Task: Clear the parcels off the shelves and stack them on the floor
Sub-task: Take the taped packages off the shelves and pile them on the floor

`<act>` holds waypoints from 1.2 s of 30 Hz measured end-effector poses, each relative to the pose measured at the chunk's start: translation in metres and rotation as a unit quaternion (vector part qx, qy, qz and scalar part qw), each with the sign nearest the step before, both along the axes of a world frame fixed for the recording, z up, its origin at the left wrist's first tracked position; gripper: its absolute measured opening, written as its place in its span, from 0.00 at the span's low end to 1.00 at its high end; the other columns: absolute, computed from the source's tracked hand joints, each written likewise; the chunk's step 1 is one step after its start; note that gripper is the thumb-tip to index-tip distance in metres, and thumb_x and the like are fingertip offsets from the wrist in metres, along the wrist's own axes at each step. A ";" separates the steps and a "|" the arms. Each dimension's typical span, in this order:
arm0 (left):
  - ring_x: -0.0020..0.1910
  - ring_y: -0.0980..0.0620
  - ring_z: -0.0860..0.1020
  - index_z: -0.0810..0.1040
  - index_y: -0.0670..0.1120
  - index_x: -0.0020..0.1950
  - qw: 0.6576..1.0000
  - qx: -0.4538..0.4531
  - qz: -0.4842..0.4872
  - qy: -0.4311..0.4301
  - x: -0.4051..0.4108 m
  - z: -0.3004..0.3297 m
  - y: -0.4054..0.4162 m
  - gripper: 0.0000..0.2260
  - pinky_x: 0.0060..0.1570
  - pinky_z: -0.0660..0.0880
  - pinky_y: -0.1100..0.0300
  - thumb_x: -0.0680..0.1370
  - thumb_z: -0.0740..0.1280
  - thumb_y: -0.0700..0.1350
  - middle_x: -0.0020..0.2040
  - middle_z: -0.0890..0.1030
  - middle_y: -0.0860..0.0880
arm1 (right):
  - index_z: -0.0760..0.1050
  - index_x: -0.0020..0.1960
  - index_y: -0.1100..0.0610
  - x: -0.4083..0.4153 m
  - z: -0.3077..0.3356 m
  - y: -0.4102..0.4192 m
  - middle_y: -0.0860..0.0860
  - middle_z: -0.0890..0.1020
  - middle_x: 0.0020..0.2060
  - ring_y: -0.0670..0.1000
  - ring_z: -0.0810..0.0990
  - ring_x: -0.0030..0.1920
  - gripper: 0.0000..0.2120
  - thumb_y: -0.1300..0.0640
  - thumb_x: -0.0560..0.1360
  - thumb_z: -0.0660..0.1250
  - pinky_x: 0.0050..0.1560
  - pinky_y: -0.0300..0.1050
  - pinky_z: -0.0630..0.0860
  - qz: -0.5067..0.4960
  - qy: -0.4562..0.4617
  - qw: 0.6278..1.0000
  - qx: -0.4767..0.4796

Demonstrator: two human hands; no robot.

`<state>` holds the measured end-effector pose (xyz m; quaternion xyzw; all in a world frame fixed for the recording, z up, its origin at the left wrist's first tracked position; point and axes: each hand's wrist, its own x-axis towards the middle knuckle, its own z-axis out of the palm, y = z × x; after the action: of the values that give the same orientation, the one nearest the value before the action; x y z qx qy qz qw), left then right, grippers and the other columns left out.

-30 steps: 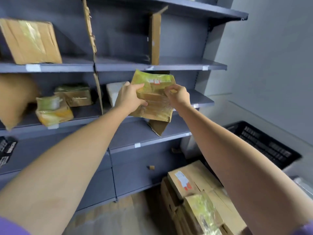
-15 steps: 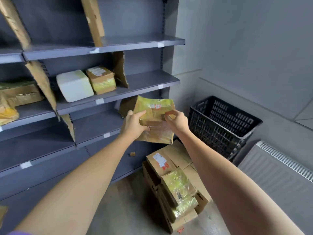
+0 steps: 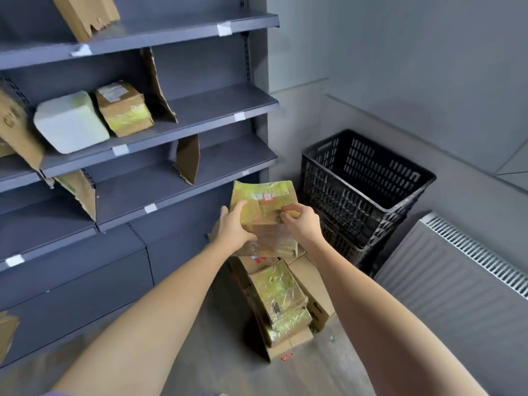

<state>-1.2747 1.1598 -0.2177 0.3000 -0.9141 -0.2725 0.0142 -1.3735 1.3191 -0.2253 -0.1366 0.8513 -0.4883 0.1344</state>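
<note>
A flat brown parcel wrapped in yellowish tape [image 3: 264,198] is held in both hands, tilted, above the stack of parcels on the floor [image 3: 281,298]. My left hand [image 3: 233,228] grips its left edge, and my right hand [image 3: 300,221] grips its right side. The stack holds several cardboard boxes, some taped. On the grey shelves [image 3: 200,110] a white parcel [image 3: 70,122] and a small taped brown box [image 3: 123,108] sit side by side on the middle shelf.
Cardboard dividers [image 3: 187,160] stand on the shelves. Stacked black plastic crates [image 3: 363,184] stand right of the shelving, against the grey wall. A white radiator [image 3: 457,281] lies at the right. Grey floor [image 3: 214,352] shows in front of the stack.
Both hands have carried the parcel off the shelf, down and right towards the floor stack. The view has swung right and down, bringing the crates and radiator closer.
</note>
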 end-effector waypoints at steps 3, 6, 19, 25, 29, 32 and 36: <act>0.62 0.39 0.73 0.57 0.61 0.75 0.999 0.010 0.011 -0.039 -0.017 -0.015 0.001 0.45 0.56 0.78 0.43 0.66 0.81 0.47 0.69 0.62 0.44 | 0.83 0.55 0.50 -0.014 -0.015 0.000 0.47 0.83 0.47 0.49 0.81 0.48 0.11 0.54 0.74 0.67 0.48 0.42 0.77 0.000 -0.020 1.000 0.002; 0.62 0.38 0.73 0.55 0.60 0.76 0.996 -0.001 0.023 -0.084 -0.035 -0.032 -0.003 0.47 0.52 0.79 0.46 0.67 0.81 0.48 0.71 0.60 0.44 | 0.83 0.56 0.50 -0.032 -0.031 -0.007 0.46 0.82 0.48 0.47 0.79 0.49 0.11 0.54 0.75 0.68 0.53 0.44 0.77 0.007 -0.030 0.999 0.015; 0.59 0.37 0.76 0.54 0.60 0.75 0.985 -0.016 0.034 -0.171 -0.116 -0.090 -0.034 0.49 0.50 0.79 0.46 0.64 0.82 0.53 0.68 0.65 0.42 | 0.76 0.65 0.46 -0.107 -0.084 -0.043 0.49 0.82 0.55 0.52 0.80 0.54 0.18 0.54 0.75 0.70 0.55 0.48 0.78 0.002 -0.066 0.994 0.088; 0.60 0.39 0.76 0.52 0.59 0.77 0.976 -0.029 0.043 -0.210 -0.146 -0.107 -0.015 0.50 0.50 0.75 0.49 0.65 0.81 0.54 0.70 0.64 0.41 | 0.65 0.75 0.55 -0.147 -0.109 -0.031 0.52 0.80 0.62 0.55 0.78 0.62 0.34 0.54 0.73 0.74 0.61 0.49 0.75 -0.008 -0.137 0.987 0.084; 0.63 0.40 0.74 0.51 0.58 0.78 0.976 0.031 0.085 -0.197 -0.165 -0.112 0.006 0.49 0.45 0.74 0.51 0.68 0.80 0.46 0.72 0.62 0.42 | 0.77 0.61 0.53 -0.178 -0.128 -0.016 0.48 0.83 0.50 0.53 0.82 0.54 0.20 0.54 0.71 0.75 0.55 0.48 0.78 0.026 -0.151 0.984 0.090; 0.64 0.40 0.73 0.50 0.59 0.78 0.970 0.081 0.129 -0.189 -0.179 -0.113 0.020 0.50 0.51 0.79 0.47 0.68 0.80 0.43 0.74 0.60 0.42 | 0.76 0.64 0.51 -0.202 -0.139 -0.008 0.47 0.84 0.52 0.51 0.82 0.54 0.25 0.57 0.69 0.76 0.60 0.52 0.78 0.049 -0.181 0.981 0.051; 0.66 0.39 0.73 0.50 0.57 0.79 0.961 0.105 0.185 -0.179 -0.192 -0.114 0.043 0.50 0.55 0.79 0.47 0.69 0.79 0.38 0.75 0.58 0.41 | 0.75 0.66 0.53 -0.224 -0.147 0.001 0.49 0.83 0.56 0.52 0.81 0.56 0.26 0.59 0.70 0.76 0.61 0.53 0.78 0.090 -0.193 0.976 0.036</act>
<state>-1.4671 1.2025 -0.3317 0.5075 -0.7964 -0.3017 -0.1312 -1.5975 1.3200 -0.3725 -0.1111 0.8108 -0.4601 0.3444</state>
